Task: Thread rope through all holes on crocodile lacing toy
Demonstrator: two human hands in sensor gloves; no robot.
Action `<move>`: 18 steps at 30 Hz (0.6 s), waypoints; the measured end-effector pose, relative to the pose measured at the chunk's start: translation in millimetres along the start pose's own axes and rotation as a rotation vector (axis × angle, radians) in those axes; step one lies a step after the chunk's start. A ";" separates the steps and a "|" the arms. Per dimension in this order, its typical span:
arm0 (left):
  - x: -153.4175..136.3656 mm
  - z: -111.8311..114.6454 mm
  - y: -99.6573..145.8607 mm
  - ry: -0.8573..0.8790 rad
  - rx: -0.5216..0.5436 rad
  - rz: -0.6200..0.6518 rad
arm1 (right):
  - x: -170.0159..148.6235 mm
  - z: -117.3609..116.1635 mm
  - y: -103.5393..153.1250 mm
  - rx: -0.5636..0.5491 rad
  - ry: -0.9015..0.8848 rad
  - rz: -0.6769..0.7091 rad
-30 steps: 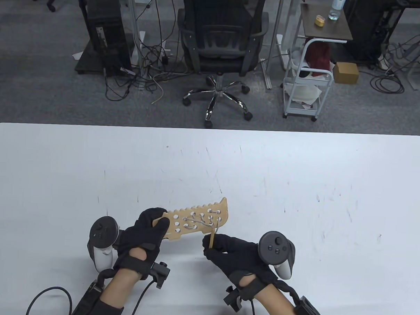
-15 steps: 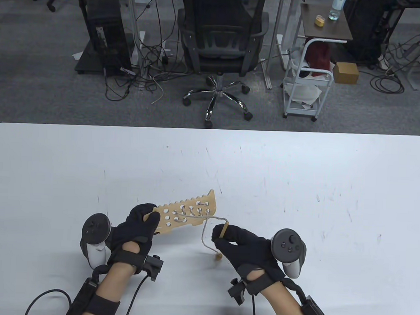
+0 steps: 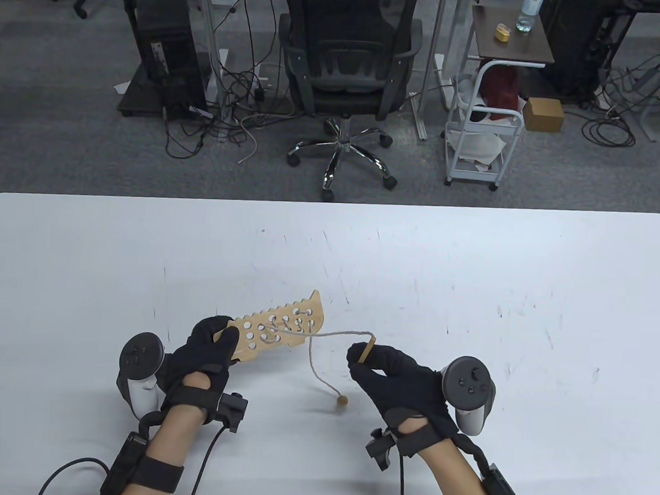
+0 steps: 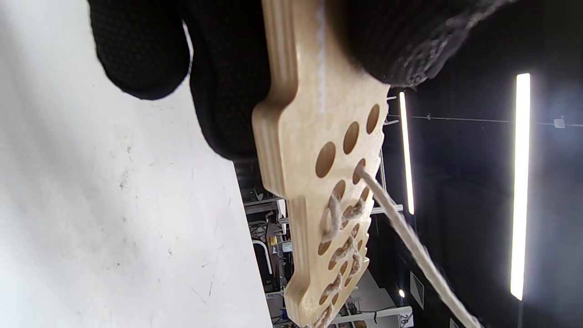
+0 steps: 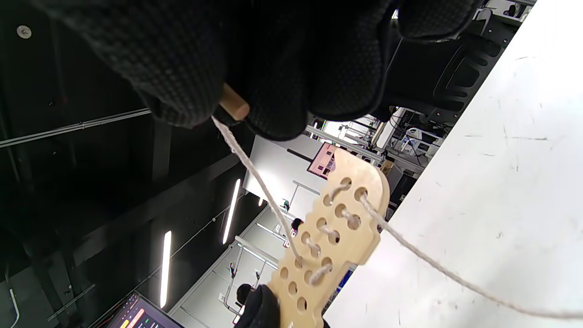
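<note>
Wooden crocodile board (image 3: 278, 331), gripped at one end by the left hand (image 3: 208, 354), is held above the white table (image 3: 470, 297); the right hand (image 3: 395, 379) pinches the rope's (image 3: 331, 335) stick tip (image 3: 366, 352), now farther right, rope drawn longer.

An office or lab: grey carpet, a black swivel chair (image 3: 346, 68), a computer tower (image 3: 163, 54), tangled floor cables (image 3: 226, 117) and a white trolley (image 3: 479, 139) behind the white worktop (image 3: 470, 297).

Wooden crocodile board (image 3: 276, 327) (partly laced) held above the table; pale rope (image 3: 334, 335) trails rightward.
</note>
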State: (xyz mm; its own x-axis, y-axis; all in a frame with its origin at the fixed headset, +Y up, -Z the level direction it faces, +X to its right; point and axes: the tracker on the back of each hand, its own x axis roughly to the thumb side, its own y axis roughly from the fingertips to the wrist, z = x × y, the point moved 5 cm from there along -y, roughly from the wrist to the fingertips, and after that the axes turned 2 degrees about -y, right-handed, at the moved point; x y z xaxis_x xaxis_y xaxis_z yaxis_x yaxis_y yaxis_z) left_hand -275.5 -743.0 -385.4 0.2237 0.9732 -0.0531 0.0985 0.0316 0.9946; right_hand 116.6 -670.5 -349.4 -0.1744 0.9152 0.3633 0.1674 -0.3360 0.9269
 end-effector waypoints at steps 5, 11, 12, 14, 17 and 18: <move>-5.6 -5.9 -3.6 0.002 0.017 -0.018 | -0.1 10.9 -1.7 -0.038 -0.029 -0.004; -7.5 -8.2 -4.7 0.007 0.024 -0.028 | -0.5 21.1 -3.5 -0.063 -0.038 -0.002; -7.3 -8.3 -4.5 0.006 0.025 -0.028 | -0.5 22.0 -3.6 -0.063 -0.042 -0.002; -7.0 -8.1 -3.9 0.010 0.027 -0.031 | 0.1 25.5 -3.6 -0.080 -0.046 0.002; -4.6 -4.4 -2.7 0.009 0.008 -0.028 | 0.2 28.2 -3.6 -0.090 -0.041 0.000; -3.7 -3.0 -2.3 0.007 0.002 -0.026 | -0.8 28.2 -4.1 -0.087 -0.043 -0.005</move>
State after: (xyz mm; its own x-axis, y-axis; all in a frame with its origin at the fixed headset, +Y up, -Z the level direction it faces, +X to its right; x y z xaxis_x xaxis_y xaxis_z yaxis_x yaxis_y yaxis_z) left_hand -279.5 -746.0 -387.3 0.2146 0.9736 -0.0779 0.1062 0.0561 0.9928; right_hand 143.5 -663.6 -356.2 -0.1329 0.9250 0.3559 0.0815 -0.3477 0.9341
